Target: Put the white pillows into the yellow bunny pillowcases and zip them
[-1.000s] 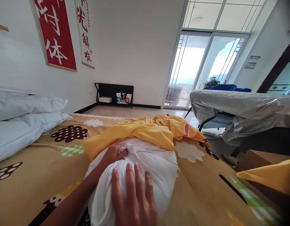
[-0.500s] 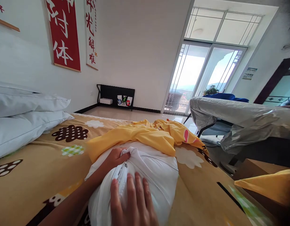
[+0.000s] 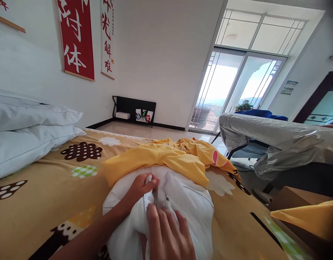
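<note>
A white pillow (image 3: 193,213) with a zipper lies in front of me, its far end under a yellow cloth (image 3: 155,157). My left hand (image 3: 144,186) pinches a fold of the white cover at the top of the zipper opening. Closer to me, my right hand (image 3: 169,231) has its fingers bent and close together, gripping the cover beside the zipper. The zipper pull (image 3: 167,198) shows just beyond the right fingertips. My right thumb is hidden.
Two stacked white pillows (image 3: 33,133) lie to the left on the patterned brown bedding (image 3: 82,195). At the right are a cardboard box (image 3: 293,198), a yellow cloth corner (image 3: 307,215) and a plastic-covered table (image 3: 263,130). A black rack (image 3: 128,104) stands by the wall.
My right fingers have gone from spread on the pillow to bent into its cover. My left hand has shifted slightly right with its fold, and the zipper area has moved right and opened wider.
</note>
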Demonstrator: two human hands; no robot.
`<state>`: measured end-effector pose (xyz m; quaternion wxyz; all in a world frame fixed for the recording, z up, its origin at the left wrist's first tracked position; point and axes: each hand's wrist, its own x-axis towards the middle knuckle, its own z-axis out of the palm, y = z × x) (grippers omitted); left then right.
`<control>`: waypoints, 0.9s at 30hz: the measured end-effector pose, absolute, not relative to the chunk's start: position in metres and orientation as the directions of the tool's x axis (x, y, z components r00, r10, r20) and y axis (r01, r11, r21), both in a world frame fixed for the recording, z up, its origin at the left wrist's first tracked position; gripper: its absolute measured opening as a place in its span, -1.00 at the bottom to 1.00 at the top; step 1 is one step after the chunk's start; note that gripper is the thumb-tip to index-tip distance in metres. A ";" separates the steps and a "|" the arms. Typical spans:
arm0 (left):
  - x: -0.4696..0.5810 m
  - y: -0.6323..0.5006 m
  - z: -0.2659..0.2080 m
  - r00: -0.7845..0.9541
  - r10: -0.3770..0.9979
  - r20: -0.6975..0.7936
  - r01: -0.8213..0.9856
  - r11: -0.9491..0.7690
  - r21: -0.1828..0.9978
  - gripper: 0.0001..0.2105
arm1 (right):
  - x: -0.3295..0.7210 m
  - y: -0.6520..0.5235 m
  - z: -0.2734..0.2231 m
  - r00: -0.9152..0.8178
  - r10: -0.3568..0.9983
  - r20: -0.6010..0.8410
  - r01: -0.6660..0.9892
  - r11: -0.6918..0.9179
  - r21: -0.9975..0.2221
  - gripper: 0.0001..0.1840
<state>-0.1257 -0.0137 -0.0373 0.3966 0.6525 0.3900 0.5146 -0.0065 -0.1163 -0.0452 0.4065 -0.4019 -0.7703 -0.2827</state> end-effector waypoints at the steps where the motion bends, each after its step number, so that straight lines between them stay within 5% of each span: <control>1: -0.130 -0.011 -0.035 0.049 0.923 0.382 0.025 -0.383 0.923 -0.76 | -0.001 -0.108 -0.039 -0.372 0.394 0.840 0.831 0.545 0.113 -0.58; 5: -0.163 -0.007 -0.015 -0.400 0.789 0.466 -0.098 -0.542 0.834 -0.79 | 0.026 -0.077 -0.016 -0.394 0.536 0.747 0.754 0.653 -0.070 -0.42; 9: -0.200 -0.020 0.008 -0.196 0.679 0.708 0.204 -0.678 0.706 -0.76 | 0.045 -0.059 -0.012 -0.370 0.683 0.630 0.715 0.642 -0.276 -0.38; 14: -0.216 -0.035 0.022 -0.154 0.611 0.777 0.472 -0.645 0.601 -0.67 | 0.047 -0.054 -0.025 -0.303 0.613 0.730 0.834 0.541 -0.108 -0.20; 19: -0.211 -0.007 -0.001 0.165 0.818 0.550 0.573 -0.534 0.622 -0.79 | 0.048 -0.064 -0.016 -0.632 0.585 0.509 0.751 0.625 0.215 -0.09; 22: -0.211 0.023 -0.028 0.242 0.812 0.531 0.580 -0.559 0.592 -0.79 | 0.048 -0.071 -0.012 -0.684 0.581 0.442 0.712 0.662 0.232 -0.14; 27: -0.227 0.054 -0.060 0.098 0.754 0.649 0.756 -0.480 0.444 -0.51 | 0.044 -0.076 -0.015 -0.672 0.611 0.417 0.721 0.669 0.181 -0.17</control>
